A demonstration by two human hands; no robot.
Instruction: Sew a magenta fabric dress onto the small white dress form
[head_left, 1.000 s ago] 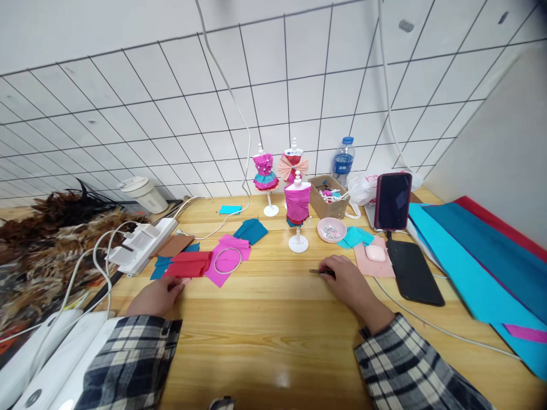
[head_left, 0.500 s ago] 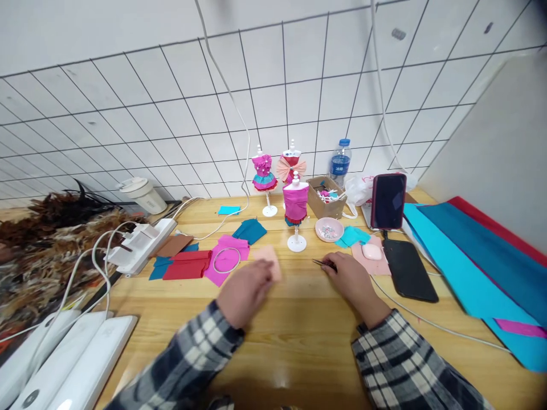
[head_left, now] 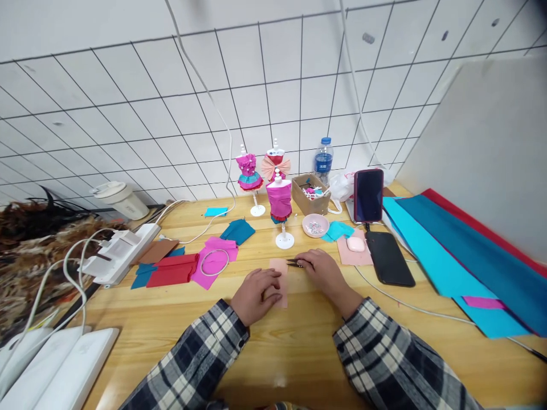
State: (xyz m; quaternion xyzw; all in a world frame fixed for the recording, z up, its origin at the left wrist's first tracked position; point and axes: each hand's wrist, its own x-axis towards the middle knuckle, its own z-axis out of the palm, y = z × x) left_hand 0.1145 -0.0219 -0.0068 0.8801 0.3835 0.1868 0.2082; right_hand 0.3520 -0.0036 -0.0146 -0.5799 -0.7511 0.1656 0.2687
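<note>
My left hand (head_left: 257, 295) lies over a small peach strip of cloth (head_left: 280, 302), its fingers holding the strip against the wooden table. The strip's upper end shows beyond the fingers. Between the fingers of my right hand (head_left: 320, 272) is a pair of dark, slim tweezers (head_left: 293, 262), their points parted and aimed left at the strip's upper right edge. Just behind stands a mini dress form (head_left: 280, 199) wrapped in magenta cloth, with a red ruffle below. Two more dressed forms stand farther back, one with a flowered magenta bodice (head_left: 247, 165), one with a peach bow (head_left: 276, 167).
Left are red cloth (head_left: 173, 269), a magenta piece (head_left: 207, 250) with a ring (head_left: 215, 263), and a power strip (head_left: 122, 256). Behind right are a pink dish of beads (head_left: 315, 225), a cardboard box (head_left: 307, 204) and a bottle (head_left: 323, 162). Phones (head_left: 391, 259) and coloured sheets (head_left: 465, 250) lie right.
My left hand has set the peach strip down nearer to me. My right hand has brought the tweezers closer to it. The whole view has shifted a little.
</note>
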